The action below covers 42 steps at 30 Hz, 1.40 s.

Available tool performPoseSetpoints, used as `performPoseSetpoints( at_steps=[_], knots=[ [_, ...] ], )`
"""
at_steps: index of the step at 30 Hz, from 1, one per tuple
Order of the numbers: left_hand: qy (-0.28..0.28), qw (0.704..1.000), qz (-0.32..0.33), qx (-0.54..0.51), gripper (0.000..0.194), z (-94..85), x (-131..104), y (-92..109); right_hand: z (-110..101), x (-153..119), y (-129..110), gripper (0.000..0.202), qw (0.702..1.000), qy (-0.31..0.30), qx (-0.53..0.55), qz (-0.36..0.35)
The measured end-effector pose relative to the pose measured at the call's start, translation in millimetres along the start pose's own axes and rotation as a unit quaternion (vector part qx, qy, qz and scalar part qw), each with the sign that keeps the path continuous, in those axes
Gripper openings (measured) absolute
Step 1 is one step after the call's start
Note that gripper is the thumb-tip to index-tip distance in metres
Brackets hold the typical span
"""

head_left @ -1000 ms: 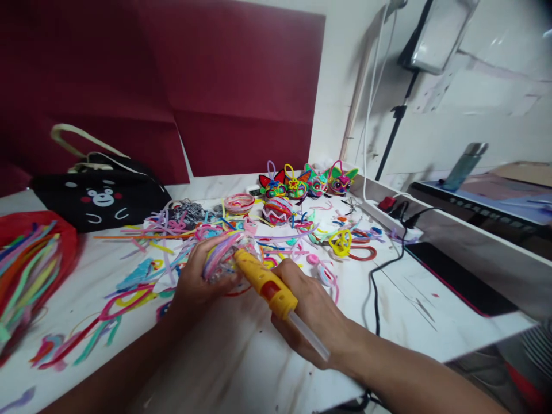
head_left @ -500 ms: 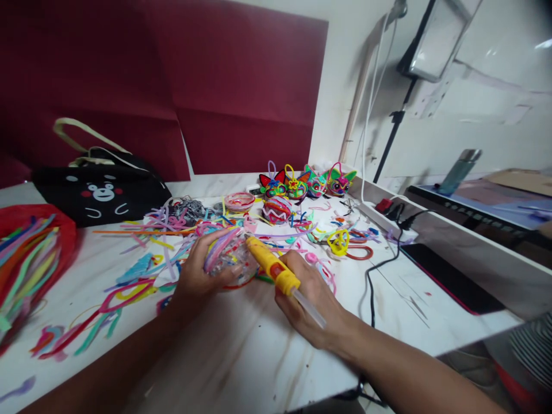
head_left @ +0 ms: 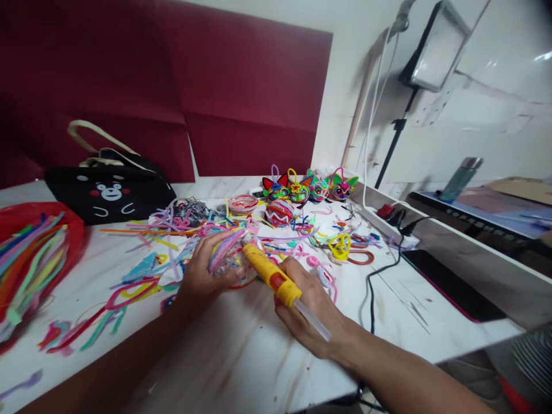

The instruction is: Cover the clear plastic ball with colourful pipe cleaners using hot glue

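Note:
My left hand (head_left: 202, 275) is closed around a clear rounded shell (head_left: 230, 260) banded with purple, pink and yellow pipe cleaners on its upper left side. In my right hand (head_left: 304, 307) is a yellow hot glue gun (head_left: 269, 270), a translucent glue stick (head_left: 313, 321) jutting from its back end. The gun's nozzle points at the top of the shell, at the edge of the pipe cleaner bands; whether it touches cannot be made out. Beyond the hands lies a round piece wrapped in red and pink pipe cleaners (head_left: 279, 213), with a white zigzag.
Several colourful animal-face ornaments (head_left: 308, 188) stand against the wall. Loose pipe cleaners (head_left: 142, 287) litter the table, and a red bag (head_left: 71, 230) of them sits left of a black bag (head_left: 110, 198). On the right are a power strip (head_left: 390, 221), cable (head_left: 371, 287) and dark tray (head_left: 451, 284).
The view has shifted slightly, so the background sits a little further right. Both hands keep their hold, and the glue gun's nozzle has moved slightly relative to the shell's top edge.

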State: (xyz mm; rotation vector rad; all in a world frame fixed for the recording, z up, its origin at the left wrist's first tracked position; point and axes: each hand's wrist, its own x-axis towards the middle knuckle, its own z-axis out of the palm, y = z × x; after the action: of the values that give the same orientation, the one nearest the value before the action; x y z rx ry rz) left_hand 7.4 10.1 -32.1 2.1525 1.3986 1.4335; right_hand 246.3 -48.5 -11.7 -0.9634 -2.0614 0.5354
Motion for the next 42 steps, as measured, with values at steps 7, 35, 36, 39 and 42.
performPoseSetpoints(
  at_steps=[7, 35, 36, 39, 42],
  knots=[
    [0.004, 1.000, 0.014, 0.015, 0.071, -1.0, -0.1, 0.3, -1.4, 0.0, -3.5, 0.015, 1.000, -0.009, 0.016, -0.012],
    [0.004, 1.000, -0.007, 0.007, 0.075, 0.3, 0.0, 4.1, -0.8, -1.6, -4.6, 0.014, 1.000, -0.001, 0.004, -0.015],
    [0.005, 1.000, -0.003, 0.007, 0.075, 0.4, 0.0, 3.5, -1.0, -1.5, -4.9, 0.014, 1.000, 0.003, 0.002, -0.012],
    [0.008, 1.000, 0.008, 0.004, 0.072, 0.4, -1.3, 1.2, -1.0, -1.2, -3.7, 0.014, 1.000, 0.010, -0.003, -0.003],
    [0.010, 1.000, -0.005, 0.005, 0.073, 0.0, -2.9, 0.1, -0.1, -1.5, 0.9, 0.014, 1.000, 0.015, -0.003, -0.007]
  ],
)
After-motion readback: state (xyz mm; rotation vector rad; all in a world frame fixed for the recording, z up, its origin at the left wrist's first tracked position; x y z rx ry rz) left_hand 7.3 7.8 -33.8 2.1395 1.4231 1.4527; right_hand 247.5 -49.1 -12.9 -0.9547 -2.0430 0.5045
